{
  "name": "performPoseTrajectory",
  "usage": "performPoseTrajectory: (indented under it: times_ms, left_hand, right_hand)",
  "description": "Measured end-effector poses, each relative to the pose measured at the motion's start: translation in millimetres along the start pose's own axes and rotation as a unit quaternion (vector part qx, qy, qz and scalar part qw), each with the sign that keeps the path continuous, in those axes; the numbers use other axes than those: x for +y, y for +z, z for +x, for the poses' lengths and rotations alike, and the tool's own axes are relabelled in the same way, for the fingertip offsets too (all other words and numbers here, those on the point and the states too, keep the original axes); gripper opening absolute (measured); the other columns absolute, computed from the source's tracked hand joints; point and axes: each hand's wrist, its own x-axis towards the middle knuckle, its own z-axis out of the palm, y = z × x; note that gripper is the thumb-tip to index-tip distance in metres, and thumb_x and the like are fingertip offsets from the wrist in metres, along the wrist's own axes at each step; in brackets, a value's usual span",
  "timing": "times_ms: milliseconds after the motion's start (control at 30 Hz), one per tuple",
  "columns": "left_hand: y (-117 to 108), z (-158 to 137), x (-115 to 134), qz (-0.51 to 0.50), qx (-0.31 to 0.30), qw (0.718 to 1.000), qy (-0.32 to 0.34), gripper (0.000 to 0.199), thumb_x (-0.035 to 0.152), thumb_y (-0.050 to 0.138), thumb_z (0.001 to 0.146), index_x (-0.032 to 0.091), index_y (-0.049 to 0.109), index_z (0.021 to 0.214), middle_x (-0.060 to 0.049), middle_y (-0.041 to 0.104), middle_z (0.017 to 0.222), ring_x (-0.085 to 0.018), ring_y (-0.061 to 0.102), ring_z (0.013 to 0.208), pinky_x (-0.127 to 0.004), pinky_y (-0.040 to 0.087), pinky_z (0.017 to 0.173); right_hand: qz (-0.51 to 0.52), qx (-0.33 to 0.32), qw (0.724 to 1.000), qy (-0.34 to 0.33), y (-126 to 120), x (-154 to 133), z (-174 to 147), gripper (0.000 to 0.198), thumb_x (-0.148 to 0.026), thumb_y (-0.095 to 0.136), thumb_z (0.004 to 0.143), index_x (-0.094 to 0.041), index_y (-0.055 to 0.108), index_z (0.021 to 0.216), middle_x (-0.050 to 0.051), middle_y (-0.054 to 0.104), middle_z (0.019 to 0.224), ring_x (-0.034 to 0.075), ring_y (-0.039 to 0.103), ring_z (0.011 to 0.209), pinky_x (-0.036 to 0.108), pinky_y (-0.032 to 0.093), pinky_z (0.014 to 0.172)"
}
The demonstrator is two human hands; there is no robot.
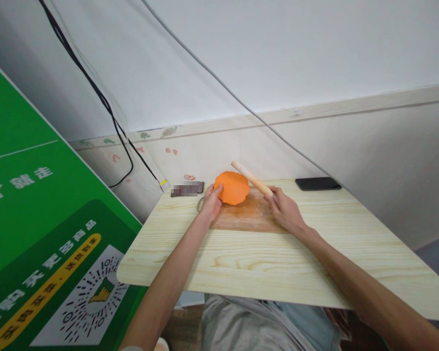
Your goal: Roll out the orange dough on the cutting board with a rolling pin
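A flat orange round of dough (232, 188) with a wavy edge is held up on its left side by my left hand (212, 201), thumb on its face and fingers behind. My right hand (285, 207) is closed round the near end of a pale wooden rolling pin (253, 179), which slants up and to the left. The pin's far end is close to the dough's upper right edge. Beneath both hands lies a wooden cutting board (247, 219) with pale specks on it; a metal loop at its left is partly hidden by my left hand.
A black phone (318, 184) lies at the table's back right. Another dark, phone-like object (187, 189), partly blurred, is at the back left. The light wood table (241, 263) meets the wall. Cables (106, 105) hang at the left, and a green printed panel (58, 209) stands beside the table.
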Motion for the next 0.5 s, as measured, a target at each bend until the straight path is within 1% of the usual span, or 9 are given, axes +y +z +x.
performPoseTrajectory:
  times_ms: [100,200,367,500]
  left_hand:
    - [-1.0,0.1,5.7,-0.051,-0.027,0.998,-0.031,0.030,0.035,0.077,0.090,0.020,0.069,0.115,-0.013,0.081,0.130,-0.028,0.074,0.130,-0.044,0.061,0.112]
    - [0.1,-1.5,8.4,-0.060,-0.057,0.995,-0.049,0.031,0.032,0.076,0.087,0.018,0.071,0.114,-0.014,0.082,0.126,-0.029,0.074,0.130,-0.045,0.061,0.112]
    - [1.8,-4.1,6.7,-0.050,-0.058,0.996,-0.033,0.034,0.031,0.080,0.082,0.018,0.073,0.112,-0.013,0.083,0.124,-0.030,0.074,0.131,-0.046,0.060,0.115]
    - [1.6,-4.0,6.0,-0.039,-0.066,0.997,-0.032,0.032,0.032,0.080,0.084,0.018,0.073,0.112,-0.015,0.082,0.127,-0.032,0.073,0.134,-0.048,0.059,0.117]
  right_hand:
    - [-0.002,0.000,1.000,0.001,-0.7,-0.9,-0.3,0.043,-0.049,0.039,0.111,-0.021,0.062,0.133,0.011,0.081,0.096,0.031,0.075,0.084,0.037,0.050,0.072]
    - [-0.001,0.002,1.000,-0.007,-1.2,-1.2,-0.3,0.042,-0.048,0.039,0.111,-0.021,0.062,0.134,0.010,0.081,0.095,0.031,0.075,0.082,0.037,0.050,0.071]
    - [0.000,0.007,1.000,-0.014,-0.6,-0.4,-0.3,0.042,-0.048,0.040,0.111,-0.022,0.063,0.134,0.010,0.081,0.095,0.030,0.074,0.082,0.036,0.050,0.070]
    - [-0.001,0.005,1.000,-0.013,-0.2,-0.1,-0.6,0.043,-0.048,0.039,0.111,-0.021,0.062,0.135,0.011,0.081,0.096,0.031,0.074,0.082,0.037,0.050,0.071]
